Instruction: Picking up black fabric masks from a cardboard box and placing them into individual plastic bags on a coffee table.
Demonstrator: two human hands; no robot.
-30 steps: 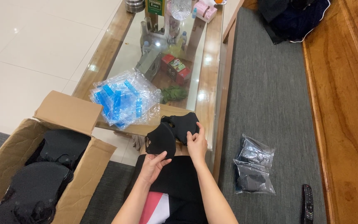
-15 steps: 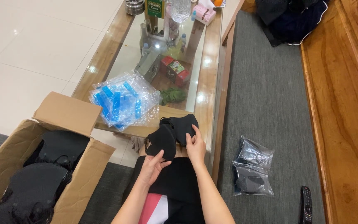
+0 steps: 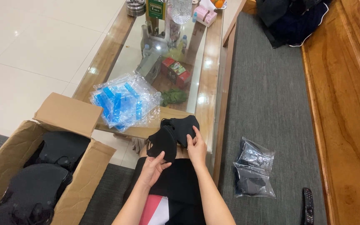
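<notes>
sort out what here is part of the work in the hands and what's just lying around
In use:
left hand
right hand
black face masks
cardboard box of black masks
stack of clear plastic bags
bagged masks

Lying about:
remote control
dark clothing
red box

We have one head-worn view, looking steeply down from close above our lap, facing the glass table (image 3: 213, 83) ahead, cardboard box (image 3: 69, 114) near left.

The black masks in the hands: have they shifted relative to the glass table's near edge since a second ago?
No. The black masks sit over the glass table's near edge as before, held by both hands.
</notes>
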